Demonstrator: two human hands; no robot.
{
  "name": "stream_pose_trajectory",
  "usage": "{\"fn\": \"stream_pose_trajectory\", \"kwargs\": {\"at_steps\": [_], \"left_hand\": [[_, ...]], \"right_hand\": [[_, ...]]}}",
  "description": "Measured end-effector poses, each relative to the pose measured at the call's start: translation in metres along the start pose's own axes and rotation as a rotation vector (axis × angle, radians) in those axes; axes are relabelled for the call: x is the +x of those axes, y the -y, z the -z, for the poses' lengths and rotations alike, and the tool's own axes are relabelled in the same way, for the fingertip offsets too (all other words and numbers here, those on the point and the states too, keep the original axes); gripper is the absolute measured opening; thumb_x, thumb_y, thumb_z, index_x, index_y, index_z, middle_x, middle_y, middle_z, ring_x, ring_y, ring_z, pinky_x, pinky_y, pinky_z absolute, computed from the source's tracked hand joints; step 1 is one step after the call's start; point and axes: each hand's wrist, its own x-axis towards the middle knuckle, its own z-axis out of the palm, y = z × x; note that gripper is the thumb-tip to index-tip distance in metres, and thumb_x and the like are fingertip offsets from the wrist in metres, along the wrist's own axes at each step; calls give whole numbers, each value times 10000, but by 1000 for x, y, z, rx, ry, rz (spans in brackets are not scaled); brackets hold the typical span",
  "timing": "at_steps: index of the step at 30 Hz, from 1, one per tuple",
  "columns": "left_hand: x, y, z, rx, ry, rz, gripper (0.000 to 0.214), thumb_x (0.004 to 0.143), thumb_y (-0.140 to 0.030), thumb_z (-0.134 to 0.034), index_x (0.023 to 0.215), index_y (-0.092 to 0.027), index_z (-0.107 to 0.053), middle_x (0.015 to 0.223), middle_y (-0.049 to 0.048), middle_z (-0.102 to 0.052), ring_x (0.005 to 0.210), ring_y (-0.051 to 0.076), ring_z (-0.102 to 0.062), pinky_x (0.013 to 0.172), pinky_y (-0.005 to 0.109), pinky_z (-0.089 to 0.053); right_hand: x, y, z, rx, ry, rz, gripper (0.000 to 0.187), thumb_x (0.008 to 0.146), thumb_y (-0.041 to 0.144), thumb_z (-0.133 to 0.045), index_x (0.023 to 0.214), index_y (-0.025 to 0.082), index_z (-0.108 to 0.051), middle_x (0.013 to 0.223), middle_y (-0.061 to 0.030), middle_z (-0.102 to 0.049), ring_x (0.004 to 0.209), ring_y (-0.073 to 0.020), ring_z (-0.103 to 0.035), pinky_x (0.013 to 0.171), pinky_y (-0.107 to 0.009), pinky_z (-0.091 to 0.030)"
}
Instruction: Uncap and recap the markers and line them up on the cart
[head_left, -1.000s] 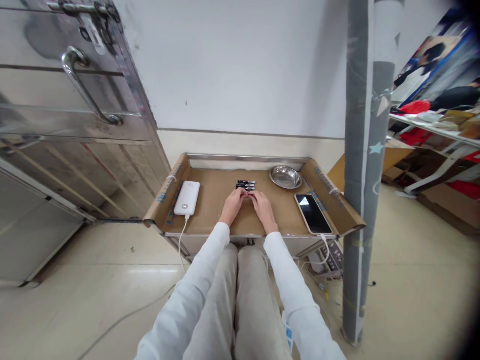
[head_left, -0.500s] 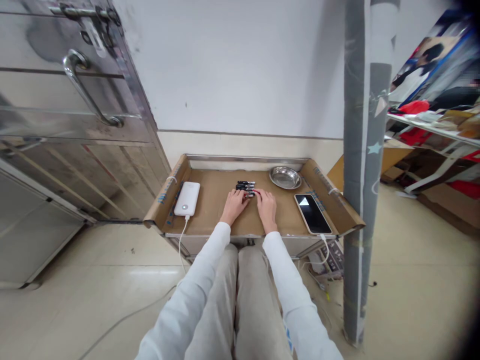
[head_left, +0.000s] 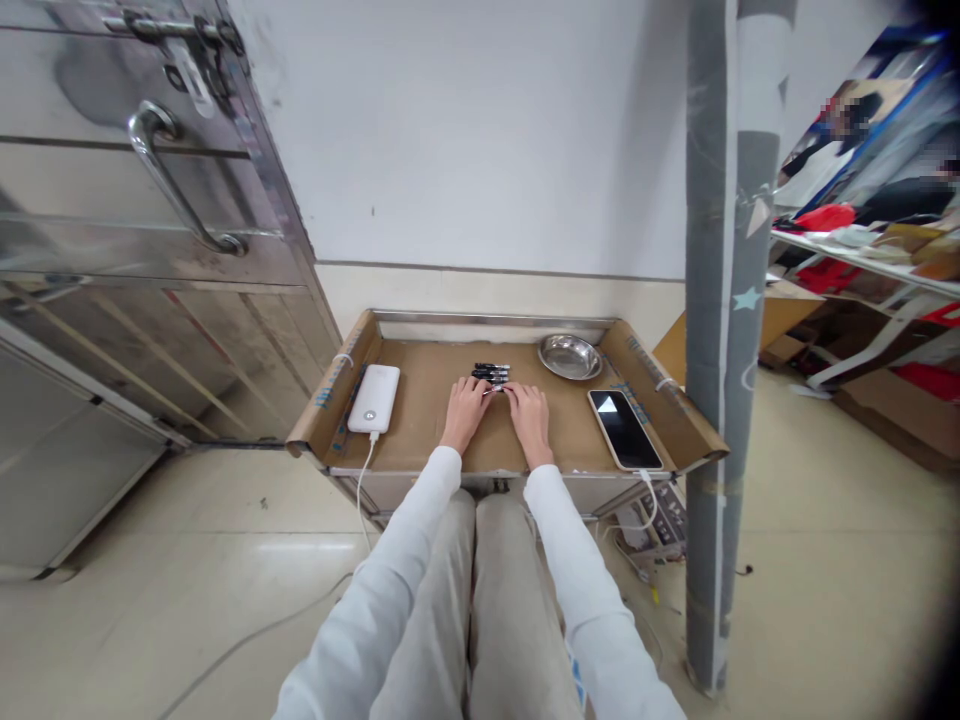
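Note:
Several black pens [head_left: 490, 371] with clear, shiny ends lie side by side in a small row on the brown cardboard-lined tabletop [head_left: 420, 400]. At the near side of the row, a slim pen [head_left: 496, 389] spans the gap between my fingertips. My left hand [head_left: 466, 410] pinches its left end, and my right hand [head_left: 530, 415] pinches its right end. Both wrists rest low over the near part of the tabletop. The fingers partly cover this pen and the near side of the row.
To the left lies a white power bank [head_left: 373, 398] with a cable. A phone [head_left: 625, 430], also cabled, lies on the right, with a round metal dish [head_left: 570, 357] behind it. Raised cardboard sides edge the table, and a wrapped grey post [head_left: 724, 350] stands to the right.
My right fingertips have shifted slightly left and toward me. The near pen now shows between both hands, a little apart from the row. Other things on the table stay put.

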Motion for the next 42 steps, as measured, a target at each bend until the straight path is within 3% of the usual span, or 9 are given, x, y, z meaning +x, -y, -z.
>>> {"fn": "stream_pose_trajectory", "kwargs": {"at_steps": [5, 8, 11, 14, 16, 18, 24, 32, 42], "left_hand": [[0, 0, 3, 0, -43, 26, 176, 921, -323, -451, 956, -207, -578, 957, 66, -597, 917, 226, -480, 792, 343, -350], [0, 2, 4, -37, -99, 79, 154, 925, -287, -447, 977, -199, -563, 958, 65, -594, 905, 218, -486, 806, 337, -368], [0, 5, 2, -64, -150, 162, 159, 940, -245, -402, 964, -174, -542, 957, 77, -577, 893, 212, -487, 819, 335, -391], [0, 7, -3, -9, -165, 289, 177, 946, -225, -364, 952, -149, -524, 968, 105, -549, 903, 227, -487, 819, 361, -409], [-1, 8, -6, 34, -155, 336, 183, 946, -198, -344, 945, -138, -516, 977, 117, -532, 922, 235, -487, 836, 382, -412], [-2, 9, -8, 56, -139, 347, 186, 942, -159, -326, 943, -127, -509, 990, 125, -519, 948, 237, -488, 860, 394, -412], [-1, 9, -8, 51, -112, 311, 185, 932, -117, -318, 982, -121, -496, 1058, 131, -511, 991, 233, -488, 841, 355, -440], [-3, 3, -6, -6, -44, 56, 134, 914, -139, -386, 946, -157, -514, 947, 88, -527, 935, 210, -512, 857, 361, -438], [-2, 4, -8, -20, 15, 50, 111, 913, -154, -409, 937, -163, -516, 956, 85, -534, 948, 210, -500, 898, 377, -411]], "right_hand": [[0, 7, 8, 126, 79, 89, 350, 936, 229, -361, 1234, 229, -544, 1098, -80, -650, 941, -218, -559, 846, -352, -387], [0, 12, 14, 256, 200, 212, 529, 894, 170, -382, 1409, 281, -329, 1270, -39, -566, 1054, -199, -542, 903, -344, -409], [-1, 13, 13, 285, 192, 220, 605, 871, 144, -386, 1447, 260, -242, 1382, -34, -467, 1171, -195, -479, 964, -351, -393], [-1, 9, 6, 236, 131, 155, 494, 868, 131, -374, 1357, 197, -411, 1348, -68, -494, 1173, -202, -467, 984, -355, -381], [-1, 6, 2, 162, 98, 100, 377, 867, 119, -365, 1175, 181, -573, 1234, -85, -567, 1104, -215, -492, 960, -362, -389], [-1, 3, 0, 94, 80, 69, 325, 863, 112, -372, 1060, 180, -620, 1127, -92, -599, 1027, -220, -505, 923, -357, -399], [-3, 2, -2, -19, 71, 43, 288, 863, 133, -411, 1064, 191, -608, 1060, -90, -571, 951, -225, -484, 864, -340, -393], [-1, 0, -5, -42, 67, 52, 222, 871, 166, -419, 1014, 181, -589, 1001, -99, -563, 927, -233, -483, 814, -347, -388], [-2, -4, -9, -63, 70, 40, 187, 917, 254, -424, 934, 193, -600, 933, -90, -565, 890, -222, -495, 783, -339, -372]]}}
